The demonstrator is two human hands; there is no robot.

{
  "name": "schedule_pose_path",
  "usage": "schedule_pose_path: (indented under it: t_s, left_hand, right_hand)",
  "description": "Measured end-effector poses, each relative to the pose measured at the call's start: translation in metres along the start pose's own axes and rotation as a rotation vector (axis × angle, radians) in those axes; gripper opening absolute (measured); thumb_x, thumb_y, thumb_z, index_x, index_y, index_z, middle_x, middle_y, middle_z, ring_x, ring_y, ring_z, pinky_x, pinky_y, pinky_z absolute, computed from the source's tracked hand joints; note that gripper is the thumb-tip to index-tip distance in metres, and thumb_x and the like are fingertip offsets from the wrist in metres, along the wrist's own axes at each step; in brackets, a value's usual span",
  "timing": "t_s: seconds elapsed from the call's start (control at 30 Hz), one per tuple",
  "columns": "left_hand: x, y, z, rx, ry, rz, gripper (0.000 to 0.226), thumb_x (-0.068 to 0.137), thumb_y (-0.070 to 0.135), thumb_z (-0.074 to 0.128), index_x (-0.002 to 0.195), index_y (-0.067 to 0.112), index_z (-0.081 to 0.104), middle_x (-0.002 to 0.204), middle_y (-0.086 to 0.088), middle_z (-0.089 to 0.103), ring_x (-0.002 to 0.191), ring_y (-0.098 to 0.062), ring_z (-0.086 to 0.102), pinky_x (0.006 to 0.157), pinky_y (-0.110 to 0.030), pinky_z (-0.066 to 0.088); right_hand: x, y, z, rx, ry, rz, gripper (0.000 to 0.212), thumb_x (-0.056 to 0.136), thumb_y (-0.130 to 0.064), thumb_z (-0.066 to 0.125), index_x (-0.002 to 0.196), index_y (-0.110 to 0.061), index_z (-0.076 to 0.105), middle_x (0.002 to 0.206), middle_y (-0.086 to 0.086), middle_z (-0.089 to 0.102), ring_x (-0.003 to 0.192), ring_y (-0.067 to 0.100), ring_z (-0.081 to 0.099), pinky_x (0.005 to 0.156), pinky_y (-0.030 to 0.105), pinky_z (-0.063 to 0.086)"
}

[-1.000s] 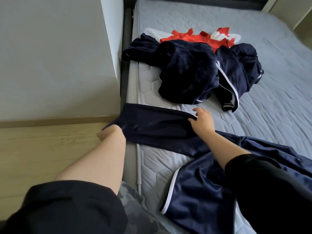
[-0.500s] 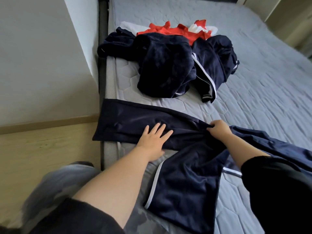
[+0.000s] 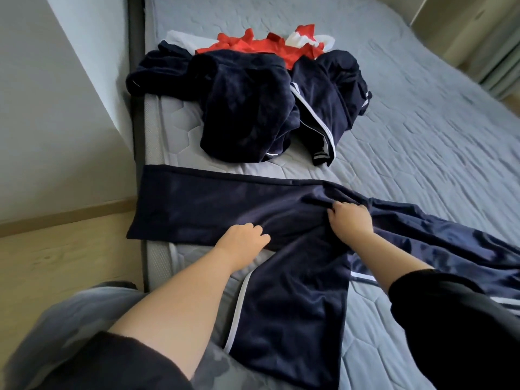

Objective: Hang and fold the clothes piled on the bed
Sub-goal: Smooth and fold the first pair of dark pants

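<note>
Navy track pants [image 3: 225, 209] lie across the near part of the grey quilted bed [image 3: 422, 114], one leg stretched left past the mattress edge. The right hand [image 3: 350, 220] has its grip clamped on a fold of them. The left hand [image 3: 242, 242] rests curled at the leg's near edge; whether its grip holds cloth I cannot tell. Farther off sits a pile of navy clothes [image 3: 247, 108], with a red garment [image 3: 253, 46] at its far side.

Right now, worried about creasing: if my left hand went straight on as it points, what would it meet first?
The left hand lies on the navy trouser leg; beyond, likely the bunched fold the right hand grips.
</note>
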State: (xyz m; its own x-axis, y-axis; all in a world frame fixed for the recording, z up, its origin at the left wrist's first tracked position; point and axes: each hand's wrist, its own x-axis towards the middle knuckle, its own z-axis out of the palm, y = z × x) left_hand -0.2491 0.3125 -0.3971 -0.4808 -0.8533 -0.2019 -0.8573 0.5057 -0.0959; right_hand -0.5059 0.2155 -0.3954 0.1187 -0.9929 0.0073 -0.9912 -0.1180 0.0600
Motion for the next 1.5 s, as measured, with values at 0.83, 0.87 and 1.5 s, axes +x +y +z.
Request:
schedule_pose_path:
  t_s: [0.83, 0.87, 1.5]
  left_hand:
    - [-0.005, 0.027, -0.019, -1.323, -0.170, -0.623, 0.027, 0.082, 0.000, 0.053, 0.102, 0.011, 0.068, 0.093, -0.006, 0.062, 0.086, -0.022, 0.057, 0.073, -0.023, 0.043]
    - [-0.006, 0.022, -0.021, -1.465, -0.147, -0.662, 0.024, 0.082, -0.004, 0.054, 0.099, 0.006, 0.068, 0.092, -0.010, 0.062, 0.087, -0.023, 0.057, 0.078, -0.024, 0.044]
    - [-0.016, -0.008, -0.033, -0.905, 0.107, -0.802, 0.026, 0.087, 0.011, 0.059, 0.110, 0.024, 0.062, 0.110, 0.003, 0.057, 0.092, -0.019, 0.059, 0.068, -0.029, 0.045]
  right_hand:
    - [-0.101, 0.004, -0.019, 0.280, 0.130, 0.272, 0.030, 0.097, -0.025, 0.039, 0.070, -0.012, 0.043, 0.073, 0.019, 0.064, 0.071, 0.042, 0.060, 0.059, 0.036, 0.030]
    - [-0.107, 0.003, -0.021, 0.315, 0.231, 0.175, 0.033, 0.094, -0.022, 0.042, 0.063, -0.013, 0.040, 0.063, 0.017, 0.060, 0.061, 0.040, 0.058, 0.054, 0.034, 0.029]
    - [-0.034, -0.053, -0.060, 1.820, -0.545, 0.582, 0.028, 0.095, -0.037, 0.052, 0.097, -0.013, 0.065, 0.082, 0.004, 0.070, 0.074, 0.017, 0.068, 0.065, 0.027, 0.053]
